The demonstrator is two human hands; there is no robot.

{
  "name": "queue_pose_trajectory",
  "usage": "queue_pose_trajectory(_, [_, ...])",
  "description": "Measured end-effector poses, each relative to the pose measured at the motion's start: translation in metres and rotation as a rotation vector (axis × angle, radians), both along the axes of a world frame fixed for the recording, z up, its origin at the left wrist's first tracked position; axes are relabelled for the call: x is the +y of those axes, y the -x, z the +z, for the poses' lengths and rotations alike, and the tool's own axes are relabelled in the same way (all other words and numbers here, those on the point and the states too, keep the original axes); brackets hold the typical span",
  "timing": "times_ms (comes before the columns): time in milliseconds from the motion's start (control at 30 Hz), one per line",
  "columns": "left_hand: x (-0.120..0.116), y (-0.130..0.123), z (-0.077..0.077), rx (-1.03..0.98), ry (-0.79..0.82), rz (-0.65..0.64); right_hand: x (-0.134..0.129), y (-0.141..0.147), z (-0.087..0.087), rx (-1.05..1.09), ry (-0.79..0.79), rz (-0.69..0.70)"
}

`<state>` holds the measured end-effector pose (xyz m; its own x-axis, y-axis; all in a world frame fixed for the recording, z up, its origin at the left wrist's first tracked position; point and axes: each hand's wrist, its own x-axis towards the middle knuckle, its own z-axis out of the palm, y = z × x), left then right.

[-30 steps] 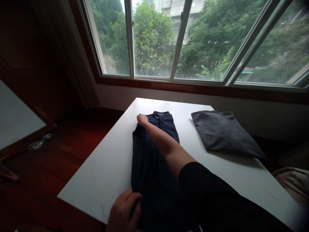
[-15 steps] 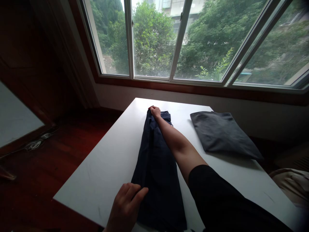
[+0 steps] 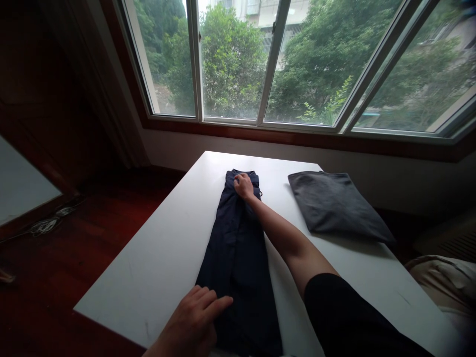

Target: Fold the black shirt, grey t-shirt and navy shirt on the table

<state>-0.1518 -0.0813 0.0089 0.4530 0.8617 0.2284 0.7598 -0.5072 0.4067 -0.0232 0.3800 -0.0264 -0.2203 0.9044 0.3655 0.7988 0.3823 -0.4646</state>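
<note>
Dark navy trousers (image 3: 234, 258), folded lengthwise, lie on the white table (image 3: 148, 258) with the waistband toward the window. My right hand (image 3: 244, 186) rests on top near the waistband, its fingers slightly bent and not gripping the cloth. Lower down, my left hand (image 3: 195, 320) lies at the left edge of the trousers. Its thumb stretches out across the fabric and its fingers are loosely bent, the tips partly hidden. To the right, a folded dark grey cloth (image 3: 334, 206) lies apart from both hands.
A wide window (image 3: 230, 122) spans the wall beyond the table. Coiled cables (image 3: 44, 225) lie on the red-brown floor (image 3: 104, 238) at left. Light-coloured fabric (image 3: 442, 277) sits beyond the table's right edge.
My right hand has let go of the left edge near the waistband and moved slightly right onto it. The raised left side now lies flatter. My left thumb has moved away from the fingers.
</note>
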Motion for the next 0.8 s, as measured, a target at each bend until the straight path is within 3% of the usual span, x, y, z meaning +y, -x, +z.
queue_pose_trajectory(133, [0.003, -0.01, -0.003, -0.044, 0.094, -0.036, -0.021, 0.012, -0.016, -0.314, 0.017, 0.271])
queue_pose_trajectory(267, [0.003, -0.016, -0.019, 0.007, 0.196, -0.092, -0.026, 0.019, -0.024, -0.446, 0.127, 0.255])
queue_pose_trajectory(367, [-0.001, -0.014, -0.035, 0.095, 0.207, -0.132, -0.024, 0.023, -0.024, -0.456, 0.061, 0.201])
queue_pose_trajectory(467, [-0.007, -0.014, -0.045, 0.142, 0.198, -0.177, -0.022, 0.027, -0.024, -0.462, -0.006, 0.248])
queue_pose_trajectory(600, [-0.007, -0.022, -0.031, 0.099, 0.152, -0.186, -0.019, 0.031, -0.028, -0.458, 0.176, 0.333])
queue_pose_trajectory(700, [0.004, -0.027, -0.011, 0.043, 0.077, -0.064, -0.015, 0.033, -0.027, -0.452, 0.228, 0.307])
queue_pose_trajectory(800, [0.018, -0.022, -0.005, 0.063, 0.036, 0.024, -0.013, 0.034, -0.022, -0.442, 0.226, 0.266])
